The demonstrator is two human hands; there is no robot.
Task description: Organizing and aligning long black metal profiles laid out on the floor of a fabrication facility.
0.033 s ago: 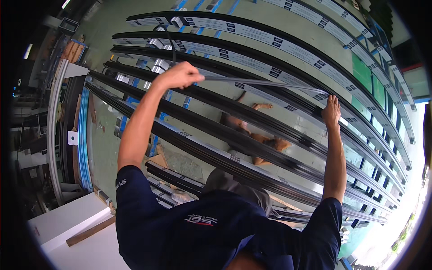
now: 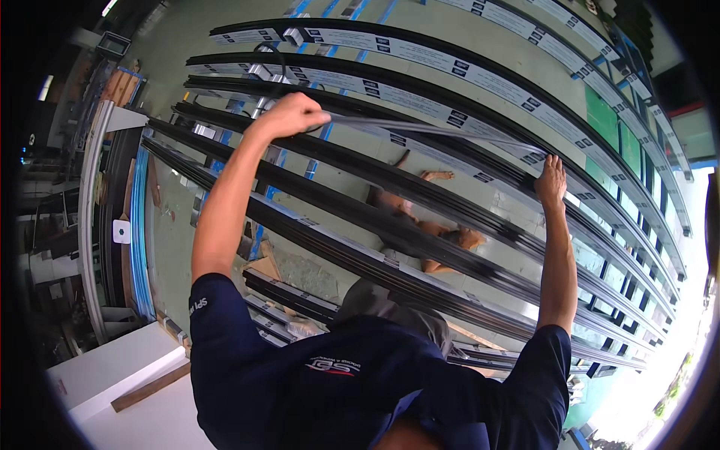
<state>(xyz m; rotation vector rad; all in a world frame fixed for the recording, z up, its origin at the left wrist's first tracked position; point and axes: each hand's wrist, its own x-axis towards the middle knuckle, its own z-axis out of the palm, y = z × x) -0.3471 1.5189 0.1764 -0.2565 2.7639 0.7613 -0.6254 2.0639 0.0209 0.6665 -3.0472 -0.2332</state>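
Note:
My left hand is closed on a thin dark flexible strip, raised above the long black profiles. The strip runs taut to the right, down to a profile where my right hand rests. That hand's fingers are straight and close together, laid on the profile over the strip's far end; its fingertips partly hide the contact. Behind my left hand, a slack part of the strip loops over the neighbouring profiles.
Long profiles with printed film, such as one farther back, lie in parallel rows on supports. Beneath them a brown dog lies on the floor. Blue rods stand at the left, near a white box. Wood scraps lie near my legs.
My left hand has shifted slightly left and away from me, still gripping the strip. The slack loop behind it has changed shape. My right hand stays almost in place.

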